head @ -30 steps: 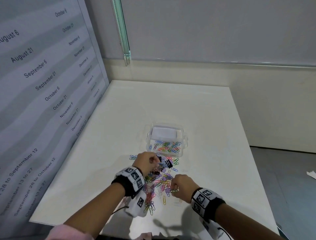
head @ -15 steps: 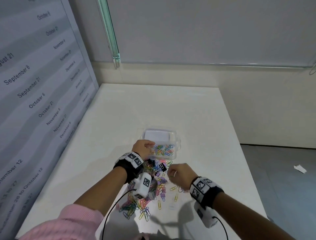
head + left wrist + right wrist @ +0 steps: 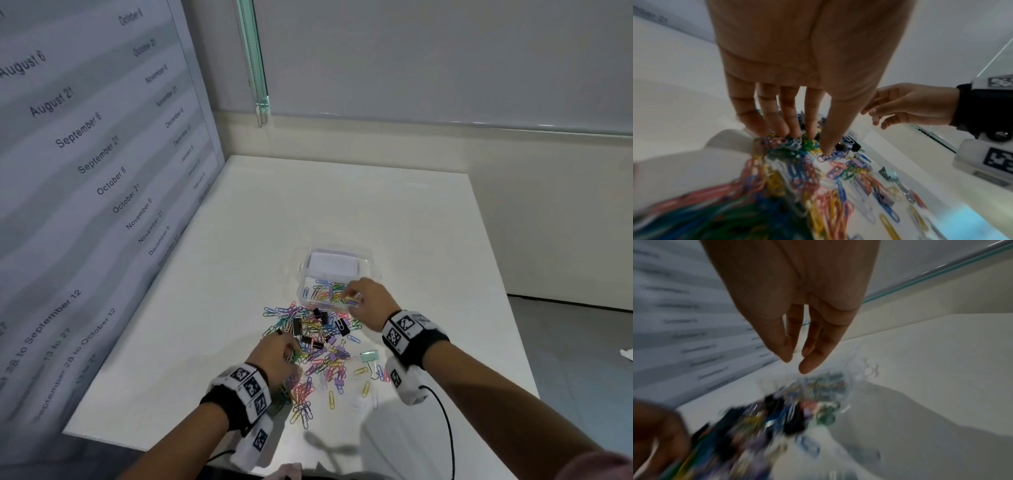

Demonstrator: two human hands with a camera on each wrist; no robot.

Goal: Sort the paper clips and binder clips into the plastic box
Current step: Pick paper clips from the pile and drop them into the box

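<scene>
A white bench (image 3: pixel 394 212) carries a clear box (image 3: pixel 337 255) and, just nearer the person, a loose heap of coloured paper clips (image 3: pixel 318 363) mixed with black binder clips (image 3: pixel 297 326). One mint binder clip (image 3: pixel 370 357) lies at the heap's right edge. The box's near compartment already holds paper clips; its far compartment shows only a white base.

Left hand (image 3: pixel 274 353): set on the near-left part of the heap, fingers (image 3: pixel 764 120) straight and close together, tips pressing into the clips, thumb touching a clip beside them. The grip is narrow; nothing is seen lifted.

Right hand (image 3: pixel 368 301): over the box's near right corner, above the clips inside. In the right wrist view its fingers (image 3: pixel 812 356) hang loosely extended with a small gap to the thumb, and nothing shows between them. That view is blurred, so a clip hidden there cannot be ruled out.

A printed wall panel (image 3: pixel 85 154) of dates stands along the bench's left side.
</scene>
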